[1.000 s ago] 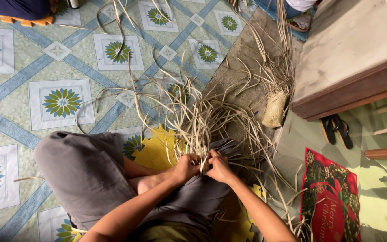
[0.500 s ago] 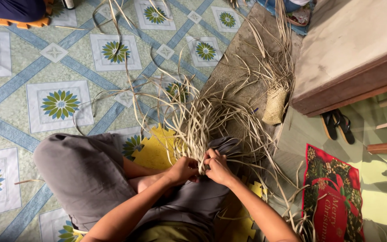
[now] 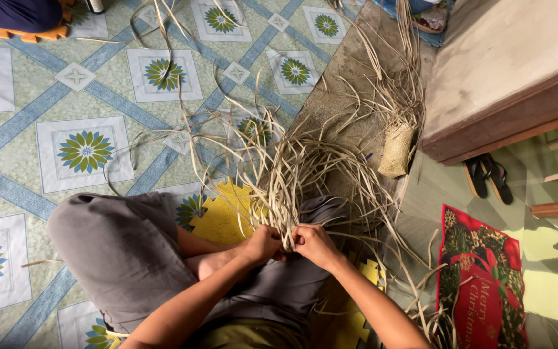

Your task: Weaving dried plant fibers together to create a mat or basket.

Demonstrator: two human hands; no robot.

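I sit cross-legged on the floor in grey trousers. My left hand (image 3: 263,243) and my right hand (image 3: 313,243) meet in my lap, both pinched on the near end of a bundle of pale straw strips (image 3: 298,174). The strips fan away from my hands across the floor in long loose curls. A small half-woven straw basket (image 3: 397,149) stands farther off, to the right of the bundle, with its unwoven strands sticking up.
A yellow foam mat (image 3: 221,216) lies under me on the patterned floor covering. A wooden bench (image 3: 505,71) stands at the upper right, with a pair of sandals (image 3: 485,176) below it. A red printed bag (image 3: 482,284) lies at my right.
My hands have stayed together on the strips, shifting only slightly as the fingers work. The view has drifted a little.
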